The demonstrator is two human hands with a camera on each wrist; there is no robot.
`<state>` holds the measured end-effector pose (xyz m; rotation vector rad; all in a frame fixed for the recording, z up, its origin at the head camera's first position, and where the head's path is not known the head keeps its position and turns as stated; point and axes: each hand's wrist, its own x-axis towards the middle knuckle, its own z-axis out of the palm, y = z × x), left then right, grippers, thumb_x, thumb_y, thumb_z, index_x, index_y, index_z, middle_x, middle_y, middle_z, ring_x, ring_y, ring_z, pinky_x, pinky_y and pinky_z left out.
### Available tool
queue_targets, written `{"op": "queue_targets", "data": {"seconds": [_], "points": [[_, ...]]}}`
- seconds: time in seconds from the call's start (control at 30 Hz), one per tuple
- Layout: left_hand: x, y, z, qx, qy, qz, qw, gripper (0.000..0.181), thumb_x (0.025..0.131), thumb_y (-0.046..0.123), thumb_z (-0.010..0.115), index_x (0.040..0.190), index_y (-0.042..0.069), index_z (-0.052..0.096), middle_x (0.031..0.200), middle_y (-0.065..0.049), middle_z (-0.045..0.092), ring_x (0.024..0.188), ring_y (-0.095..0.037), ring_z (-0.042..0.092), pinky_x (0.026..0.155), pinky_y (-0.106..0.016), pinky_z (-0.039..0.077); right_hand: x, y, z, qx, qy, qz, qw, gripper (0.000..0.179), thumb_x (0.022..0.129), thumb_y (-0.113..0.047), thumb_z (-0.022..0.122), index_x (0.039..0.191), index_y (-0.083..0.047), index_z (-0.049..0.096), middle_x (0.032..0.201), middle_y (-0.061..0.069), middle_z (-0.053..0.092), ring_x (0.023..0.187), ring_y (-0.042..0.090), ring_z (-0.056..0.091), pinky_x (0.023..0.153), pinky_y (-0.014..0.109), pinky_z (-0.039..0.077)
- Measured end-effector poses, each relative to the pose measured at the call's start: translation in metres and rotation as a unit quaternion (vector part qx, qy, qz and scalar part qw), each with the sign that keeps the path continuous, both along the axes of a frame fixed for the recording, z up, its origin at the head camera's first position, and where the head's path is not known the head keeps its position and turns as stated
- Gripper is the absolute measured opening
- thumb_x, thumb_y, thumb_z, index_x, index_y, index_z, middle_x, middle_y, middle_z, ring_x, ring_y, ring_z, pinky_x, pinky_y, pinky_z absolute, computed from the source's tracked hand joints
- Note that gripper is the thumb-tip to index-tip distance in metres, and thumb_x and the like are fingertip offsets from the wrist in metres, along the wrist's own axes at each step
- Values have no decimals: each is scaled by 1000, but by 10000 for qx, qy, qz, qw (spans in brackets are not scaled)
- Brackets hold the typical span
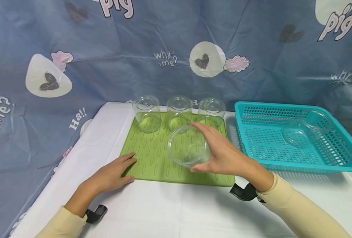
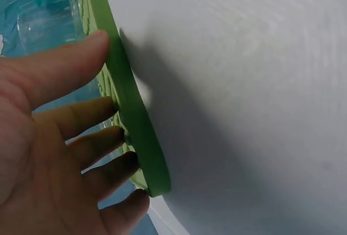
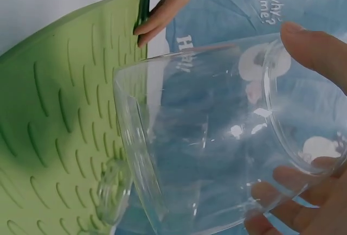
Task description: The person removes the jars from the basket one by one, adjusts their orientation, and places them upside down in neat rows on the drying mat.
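Blue-grey curtain (image 1: 119, 76) along the far and left sides — dark hearts (image 1: 201, 61), pink clouds (image 1: 236, 63), pale lettering (image 1: 338, 23) — and a white cloth (image 1: 152, 211) spread near

I'm in a screened-off corner, perhaps of a home, the room beyond hidden: blue printed cloth (image 1: 119, 72) fills the frame's top, behind my white-covered table (image 1: 158, 211) at lower centre.

Head view, clock read from frame centre. Lettering on blue cloth (image 1: 119, 72): "pig" at 11 o'clock (image 1: 117, 8) and 2 (image 1: 338, 22); "why? me?" (image 1: 165, 59) at 12; "Ha!!" (image 1: 77, 119) at 9; partial "me?" (image 1: 0, 117) farther out; "why?" (image 1: 343, 77) between 2 and 3. Right wrist view: same cloth, "why? me?" between 1 and 2.
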<state>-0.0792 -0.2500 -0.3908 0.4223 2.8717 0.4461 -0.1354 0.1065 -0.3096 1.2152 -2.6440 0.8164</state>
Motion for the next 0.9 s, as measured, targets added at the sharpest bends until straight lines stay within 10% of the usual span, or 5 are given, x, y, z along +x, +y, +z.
{"op": "queue_targets", "data": {"seconds": [0.23, 0.53, 0.9], "points": [[2, 9, 14, 370, 693, 123, 9968, 52, 93, 24, 68, 138, 0, 55, 148, -20, 50, 136, -43, 48, 110, -60, 43, 0, -2, 0, 145, 193, 42, 9997, 120, 58, -46, 94, 152, -6, 31, 151, 10, 46, 138, 29, 45, 116, 54, 39], [12, 52, 49, 1573, 1699, -314, 9723, 49, 93, 18, 68, 139, 11, 55, 145, -11, 55, 134, -34, 53, 106, -57, 48, 4, -19, -2, 496, 451, 111, 9977, 117, 60, -50, 92, 153, -12, 32, 150, 10, 44, 136, 30, 48, 110, 56, 45], [20, 87, 55, 2244, 909, 23, 9702, 107, 81, 43, 81, 160, 19, 13, 162, -9, 29, 134, -29, 51, 98, -49, 55, 14, -45, -10, 927, 2150, 479, 9710, 108, 65, -61, 85, 148, -10, 38, 149, 7, 49, 134, 29, 49, 109, 51, 45]]}}
